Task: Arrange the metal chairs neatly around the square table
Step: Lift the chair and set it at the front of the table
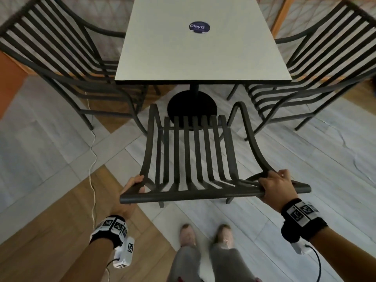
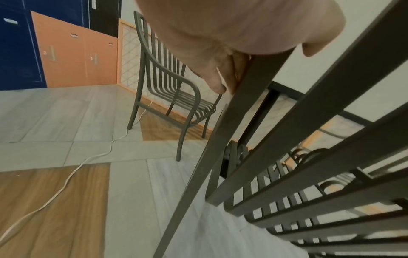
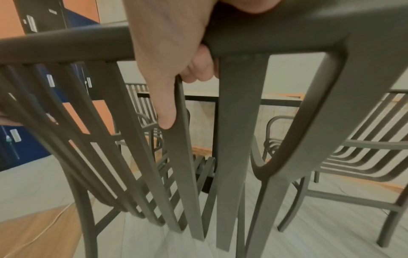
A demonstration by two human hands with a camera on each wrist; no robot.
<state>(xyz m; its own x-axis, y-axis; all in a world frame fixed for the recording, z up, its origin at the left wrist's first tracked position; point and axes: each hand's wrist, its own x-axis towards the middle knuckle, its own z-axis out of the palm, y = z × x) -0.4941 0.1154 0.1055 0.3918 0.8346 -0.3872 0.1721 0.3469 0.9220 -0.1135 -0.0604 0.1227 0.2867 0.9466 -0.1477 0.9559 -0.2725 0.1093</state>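
Ahead of both hands stands the square counter (image 1: 203, 47), with one metal chair (image 1: 61, 64) drawn up beyond the left hand and another (image 1: 317, 74) beyond the right: those two sides look done. The third chair (image 1: 191, 151) sits short of the near edge, its top rail grasped by left hand (image 1: 130, 192) and right hand (image 1: 276, 190); judging by this, it needs pushing in.

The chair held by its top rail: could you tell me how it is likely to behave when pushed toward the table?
The chair looks like rigid metal slats, so it should move stiffly as one piece. The left hand and right hand both grip its top rail, suggesting some weight. Pushed high up, it may tilt on the floor rather than slide.
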